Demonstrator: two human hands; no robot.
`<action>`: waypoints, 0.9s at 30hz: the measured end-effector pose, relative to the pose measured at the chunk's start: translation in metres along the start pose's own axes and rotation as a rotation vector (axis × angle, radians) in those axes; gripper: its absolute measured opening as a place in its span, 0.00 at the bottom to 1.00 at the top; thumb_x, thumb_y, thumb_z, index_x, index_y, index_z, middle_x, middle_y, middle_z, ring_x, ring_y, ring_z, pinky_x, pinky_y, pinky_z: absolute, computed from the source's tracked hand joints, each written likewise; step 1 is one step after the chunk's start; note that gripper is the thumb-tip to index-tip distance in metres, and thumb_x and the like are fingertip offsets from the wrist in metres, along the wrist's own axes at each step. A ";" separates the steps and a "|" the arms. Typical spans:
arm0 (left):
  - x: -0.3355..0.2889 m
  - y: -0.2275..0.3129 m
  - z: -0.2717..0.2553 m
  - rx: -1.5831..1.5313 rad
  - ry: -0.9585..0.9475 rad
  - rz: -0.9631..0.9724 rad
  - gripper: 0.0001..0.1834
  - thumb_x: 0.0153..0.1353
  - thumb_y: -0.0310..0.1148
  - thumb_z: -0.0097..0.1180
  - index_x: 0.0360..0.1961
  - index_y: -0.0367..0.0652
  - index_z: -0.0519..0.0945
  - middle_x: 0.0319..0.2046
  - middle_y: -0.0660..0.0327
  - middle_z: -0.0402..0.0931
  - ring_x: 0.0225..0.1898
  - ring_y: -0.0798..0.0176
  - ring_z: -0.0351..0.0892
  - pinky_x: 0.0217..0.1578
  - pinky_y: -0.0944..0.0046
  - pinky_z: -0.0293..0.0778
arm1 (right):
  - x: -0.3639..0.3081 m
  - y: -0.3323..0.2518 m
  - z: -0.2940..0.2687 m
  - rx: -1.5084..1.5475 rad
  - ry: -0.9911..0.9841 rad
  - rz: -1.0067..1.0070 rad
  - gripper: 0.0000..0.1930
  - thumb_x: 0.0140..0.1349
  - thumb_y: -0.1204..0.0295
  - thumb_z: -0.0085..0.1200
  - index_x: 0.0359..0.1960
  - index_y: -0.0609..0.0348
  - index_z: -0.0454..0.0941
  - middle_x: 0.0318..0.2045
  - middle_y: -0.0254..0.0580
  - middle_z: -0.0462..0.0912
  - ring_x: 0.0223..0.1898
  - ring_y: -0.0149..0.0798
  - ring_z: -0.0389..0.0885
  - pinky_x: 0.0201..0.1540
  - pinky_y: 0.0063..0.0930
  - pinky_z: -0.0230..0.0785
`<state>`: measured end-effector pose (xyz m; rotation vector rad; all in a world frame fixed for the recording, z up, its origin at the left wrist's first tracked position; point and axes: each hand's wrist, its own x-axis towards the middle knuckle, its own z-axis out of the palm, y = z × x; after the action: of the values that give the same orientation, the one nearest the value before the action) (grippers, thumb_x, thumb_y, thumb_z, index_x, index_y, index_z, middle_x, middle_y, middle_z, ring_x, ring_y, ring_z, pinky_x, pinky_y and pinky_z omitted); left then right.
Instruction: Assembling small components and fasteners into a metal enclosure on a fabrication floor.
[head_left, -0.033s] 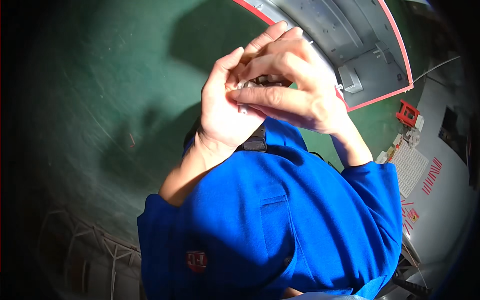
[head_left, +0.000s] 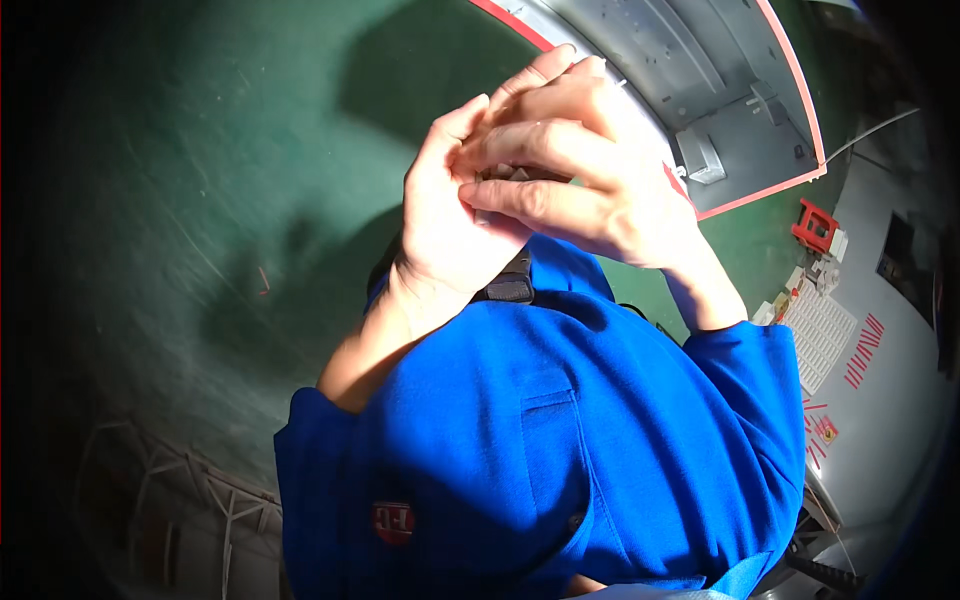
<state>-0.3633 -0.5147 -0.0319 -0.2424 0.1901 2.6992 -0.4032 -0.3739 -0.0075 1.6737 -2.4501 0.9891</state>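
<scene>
Up close, our left hand (head_left: 450,215) and right hand (head_left: 585,175) press together above the blue shirt (head_left: 540,440) — fingers curled around a small grey piece (head_left: 515,175), mostly hidden between them — with the grey red-edged panel (head_left: 720,90) just beyond.

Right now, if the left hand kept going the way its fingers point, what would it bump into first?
Probably the grey metal panel with the red edge: the left hand points its fingers up toward it, though the depth between them is hard to judge.
</scene>
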 end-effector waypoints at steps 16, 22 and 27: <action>-0.006 -0.051 -0.046 -0.244 0.131 0.141 0.25 0.66 0.35 0.30 0.61 0.33 0.60 0.61 0.45 0.59 0.65 0.46 0.53 0.66 0.50 0.48 | -0.030 0.086 -0.013 0.121 0.260 0.298 0.08 0.54 0.75 0.58 0.37 0.59 0.79 0.30 0.43 0.80 0.32 0.39 0.80 0.34 0.30 0.72; 0.016 -0.071 -0.064 -0.225 0.202 0.244 0.24 0.66 0.34 0.32 0.61 0.34 0.61 0.62 0.45 0.57 0.67 0.46 0.49 0.67 0.49 0.45 | -0.141 0.374 0.006 0.031 0.350 0.842 0.07 0.52 0.78 0.58 0.34 0.60 0.79 0.30 0.39 0.84 0.33 0.33 0.84 0.36 0.23 0.75; 0.037 -0.091 -0.088 -0.206 0.179 0.310 0.22 0.66 0.35 0.36 0.59 0.42 0.66 0.61 0.52 0.62 0.66 0.49 0.51 0.66 0.48 0.46 | -0.144 0.455 0.016 -0.266 0.037 0.593 0.07 0.53 0.78 0.58 0.34 0.62 0.77 0.28 0.41 0.82 0.30 0.32 0.82 0.35 0.22 0.74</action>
<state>-0.3452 -0.4330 -0.1340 -0.5598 -0.0008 3.0061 -0.7195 -0.1582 -0.2924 0.8558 -2.9537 0.6569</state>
